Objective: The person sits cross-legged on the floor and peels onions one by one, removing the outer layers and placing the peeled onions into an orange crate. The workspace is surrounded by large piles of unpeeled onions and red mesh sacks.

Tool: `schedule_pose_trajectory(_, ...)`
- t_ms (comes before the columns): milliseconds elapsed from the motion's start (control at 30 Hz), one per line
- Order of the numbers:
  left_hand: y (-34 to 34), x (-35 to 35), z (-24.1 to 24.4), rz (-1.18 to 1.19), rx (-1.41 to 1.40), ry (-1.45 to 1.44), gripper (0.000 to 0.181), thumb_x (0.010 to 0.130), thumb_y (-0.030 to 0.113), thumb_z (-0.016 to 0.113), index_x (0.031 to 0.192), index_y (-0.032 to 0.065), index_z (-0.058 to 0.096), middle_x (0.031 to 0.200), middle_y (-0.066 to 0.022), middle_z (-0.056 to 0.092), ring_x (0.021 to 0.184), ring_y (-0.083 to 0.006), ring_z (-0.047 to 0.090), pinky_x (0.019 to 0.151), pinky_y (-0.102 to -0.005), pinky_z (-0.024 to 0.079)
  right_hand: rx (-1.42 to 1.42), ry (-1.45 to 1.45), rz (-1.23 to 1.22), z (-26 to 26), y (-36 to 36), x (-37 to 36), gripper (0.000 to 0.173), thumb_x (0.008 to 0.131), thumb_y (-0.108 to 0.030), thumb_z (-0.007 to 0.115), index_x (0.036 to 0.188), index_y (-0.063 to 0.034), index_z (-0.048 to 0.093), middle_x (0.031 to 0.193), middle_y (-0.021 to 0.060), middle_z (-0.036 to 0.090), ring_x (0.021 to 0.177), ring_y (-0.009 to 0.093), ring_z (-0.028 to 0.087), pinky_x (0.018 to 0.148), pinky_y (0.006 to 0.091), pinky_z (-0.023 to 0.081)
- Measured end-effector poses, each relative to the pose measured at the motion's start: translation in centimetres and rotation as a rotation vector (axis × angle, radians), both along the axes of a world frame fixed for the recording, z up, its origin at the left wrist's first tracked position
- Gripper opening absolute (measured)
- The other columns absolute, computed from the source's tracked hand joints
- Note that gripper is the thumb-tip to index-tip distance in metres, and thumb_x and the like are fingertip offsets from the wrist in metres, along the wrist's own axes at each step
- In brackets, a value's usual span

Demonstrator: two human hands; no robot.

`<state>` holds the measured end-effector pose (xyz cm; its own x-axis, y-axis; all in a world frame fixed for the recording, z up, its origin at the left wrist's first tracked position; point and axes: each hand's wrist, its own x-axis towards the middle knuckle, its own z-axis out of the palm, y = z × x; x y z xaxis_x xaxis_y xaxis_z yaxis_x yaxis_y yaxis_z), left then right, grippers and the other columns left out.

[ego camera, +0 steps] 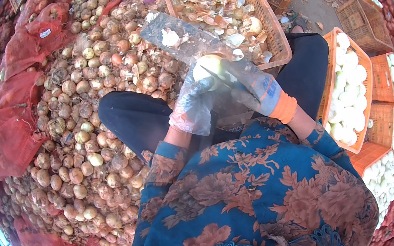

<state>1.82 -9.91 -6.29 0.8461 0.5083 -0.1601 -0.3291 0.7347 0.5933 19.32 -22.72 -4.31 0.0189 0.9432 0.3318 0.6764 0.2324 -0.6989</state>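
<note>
My left hand (193,99), in a glove with a clear plastic one over it, holds a pale, peeled-looking onion (208,66) above my lap. My right hand (258,86) wears a grey work glove with an orange cuff. It grips a small knife (211,73), whose dark blade lies across the onion's face; the handle is mostly hidden in the fingers. Just beyond the hands, a flat worn board (179,36) with scraps on it slants against an orange plastic crate (278,32) of onion skins (219,10).
A broad heap of unpeeled onions (78,139) spreads to my left, bordered by red mesh sacks (10,138). At my right stands an orange crate (371,98) full of peeled white onions (347,90). More crates (364,24) and filled sacks lie farther right.
</note>
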Motion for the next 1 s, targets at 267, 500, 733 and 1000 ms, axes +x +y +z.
schedule_pose_trajectory(267,0.2,-0.8,-1.8,-0.069,-0.045,-0.04,0.07,0.087,0.015,0.074,0.149,0.0015,0.044,0.137,-0.0139,0.06,0.124,-0.027,0.062,0.1,-0.0421,0.056,-0.202,-0.087,-0.053,-1.2,1.2,0.8,0.063,0.098,-0.022,0.064,0.157,-0.0135,0.045,0.133,0.0202,0.066,0.104,0.037,0.069,0.094,0.0392,0.055)
schedule_pose_trajectory(500,-0.7,-0.3,1.8,-0.039,-0.002,0.096,0.074,0.085,0.013,0.076,0.15,0.0048,0.043,0.137,-0.0122,0.06,0.123,-0.0252,0.062,0.099,-0.0413,0.057,-0.158,-0.044,0.038,-0.3,0.6,1.7,0.059,0.101,-0.025,0.061,0.157,-0.0145,0.046,0.13,0.0213,0.064,0.102,0.039,0.067,0.091,0.0427,0.052)
schedule_pose_trajectory(733,-0.4,-0.2,1.0,0.044,0.105,0.233,0.067,0.083,0.008,0.075,0.145,0.0025,0.048,0.133,-0.0103,0.061,0.121,-0.0223,0.063,0.104,-0.035,0.053,-0.21,-0.184,0.044,-0.2,0.3,2.1,0.065,0.1,-0.034,0.061,0.16,-0.0197,0.04,0.112,0.0204,0.069,0.094,0.038,0.066,0.084,0.0456,0.053)
schedule_pose_trajectory(1000,0.0,-0.2,1.0,0.074,0.203,0.157,0.082,0.07,0.007,0.084,0.144,0.0053,0.049,0.133,-0.0089,0.06,0.124,-0.0224,0.061,0.105,-0.0351,0.052,-0.2,0.304,0.086,-1.6,0.7,2.7,0.06,0.104,-0.03,0.058,0.158,-0.0108,0.044,0.118,0.0129,0.071,0.083,0.02,0.065,0.092,0.0359,0.053)
